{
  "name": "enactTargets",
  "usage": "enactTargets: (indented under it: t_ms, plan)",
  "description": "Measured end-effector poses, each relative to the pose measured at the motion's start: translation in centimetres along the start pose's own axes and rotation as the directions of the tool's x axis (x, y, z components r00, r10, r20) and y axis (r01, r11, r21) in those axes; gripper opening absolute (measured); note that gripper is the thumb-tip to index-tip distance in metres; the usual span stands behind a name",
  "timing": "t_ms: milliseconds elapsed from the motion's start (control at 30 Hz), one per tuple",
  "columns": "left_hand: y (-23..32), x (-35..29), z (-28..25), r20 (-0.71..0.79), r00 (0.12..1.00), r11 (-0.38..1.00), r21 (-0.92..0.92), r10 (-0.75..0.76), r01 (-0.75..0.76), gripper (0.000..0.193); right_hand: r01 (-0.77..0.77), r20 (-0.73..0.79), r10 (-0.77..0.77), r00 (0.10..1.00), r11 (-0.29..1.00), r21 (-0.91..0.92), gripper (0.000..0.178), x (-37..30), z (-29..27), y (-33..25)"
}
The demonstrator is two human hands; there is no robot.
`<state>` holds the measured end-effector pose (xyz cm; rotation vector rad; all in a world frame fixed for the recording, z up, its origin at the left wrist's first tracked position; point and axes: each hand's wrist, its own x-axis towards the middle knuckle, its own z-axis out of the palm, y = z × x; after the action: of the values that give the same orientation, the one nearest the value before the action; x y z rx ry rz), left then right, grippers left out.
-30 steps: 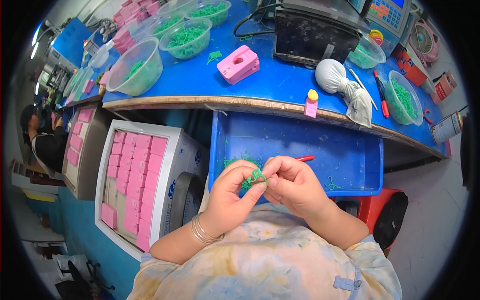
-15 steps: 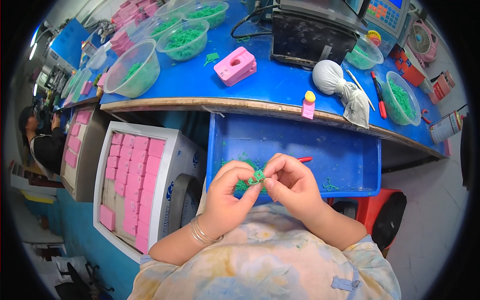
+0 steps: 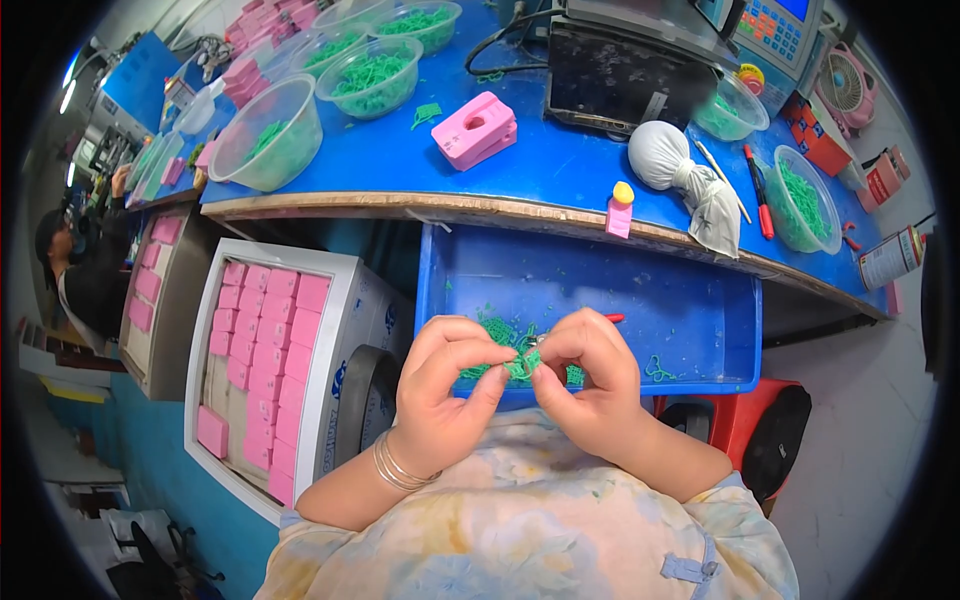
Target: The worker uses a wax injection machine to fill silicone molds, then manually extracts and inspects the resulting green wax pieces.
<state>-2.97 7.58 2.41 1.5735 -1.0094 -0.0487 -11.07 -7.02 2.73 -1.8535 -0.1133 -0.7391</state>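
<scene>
Between the fingertips of both hands, just over the near side of the blue tray (image 3: 600, 275), is a small green openwork piece (image 3: 521, 367). My left hand (image 3: 435, 385), with thin bangles on the wrist, is closed in a pinch on the piece's left side. From the right, my right hand (image 3: 592, 378) pinches it between thumb and forefinger. Green scraps (image 3: 497, 328) lie in the tray behind the fingers. A red-handled tool (image 3: 614, 318) shows partly past my right hand, the remainder hidden. One loose green piece (image 3: 659, 368) lies farther right in the tray.
Above the tray runs a blue bench (image 3: 390, 165) with a pink block (image 3: 475, 132), a white cloth bundle (image 3: 660, 155) and a red marker (image 3: 764, 215). Plastic bowls (image 3: 270, 165) hold green pieces. At left stands a white box (image 3: 208, 370) of pink blocks. Another person (image 3: 85, 270) works far left.
My left hand has shifted slightly left and turned, and the green piece has tilted between my fingertips. At far left, the other person's arm has risen toward the bowls.
</scene>
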Motion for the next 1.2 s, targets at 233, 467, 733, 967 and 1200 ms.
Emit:
enactTargets:
  t_ms: [233,467,733,967,1200]
  plan:
    - [0.03,0.18,-0.33,-0.007,0.989,0.985,0.092,0.147,-0.145,0.015,-0.03,0.013,0.031,0.999,0.999,-0.021,0.02,-0.26,0.16,-0.4]
    - [0.28,0.1,-0.68,0.014,0.975,0.96,0.17,0.223,-0.222,0.021,0.087,-0.016,-0.09,0.996,0.99,-0.114,0.026,-0.48,0.09,-0.15]
    - [0.48,0.18,-0.55,-0.023,0.96,0.941,0.203,0.279,-0.269,0.027,0.157,-0.012,-0.161,0.987,0.974,-0.163,0.027,-0.44,-0.03,-0.2]
    - [0.61,0.17,-0.45,-0.054,0.965,0.951,0.188,0.258,-0.244,0.025,0.108,-0.026,-0.113,0.993,0.986,-0.128,0.025,-0.63,0.14,-0.24]
    - [0.52,0.02,-0.37,-0.06,0.964,0.953,0.184,0.257,-0.243,0.025,0.115,-0.029,-0.119,0.992,0.987,-0.112,0.025,-0.62,0.22,-0.16]
